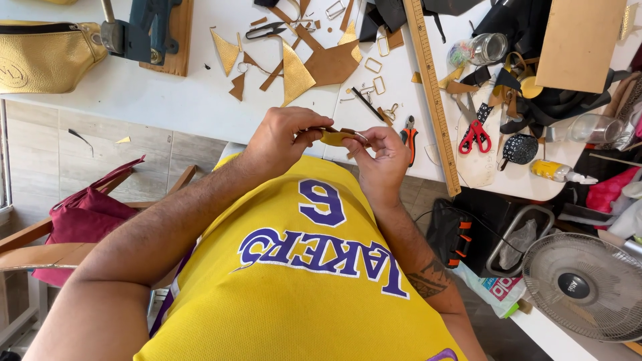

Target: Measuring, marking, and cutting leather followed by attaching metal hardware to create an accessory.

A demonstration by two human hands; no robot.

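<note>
Both hands work a small strip of gold-faced leather, held in the air just off the near edge of the white worktable, directly above the yellow jersey. The left hand is closed narrowly on the strip's left end, thumb and fingers pinched; the right hand pinches the right end, where a brown underside or second layer shows between the fingertips. Whether a metal fitting is already threaded on the strip cannot be told; the piece is too small and partly hidden by the fingers. In my judgement the step in hand is folding or aligning the strip, possibly pressing two layers together. The next move would call for a steady pinch at both ends, the edges kept flush, and no twist along the length. On the worktable, beyond the hands, lie cut gold and brown leather scraps, several rectangular metal rings and dark snips. A long wooden ruler runs diagonally across the worktable to the right of the hands, with orange-handled pliers just beside the right hand and red-handled scissors past the ruler. A gold pouch sits at the worktable's far left corner.
</note>
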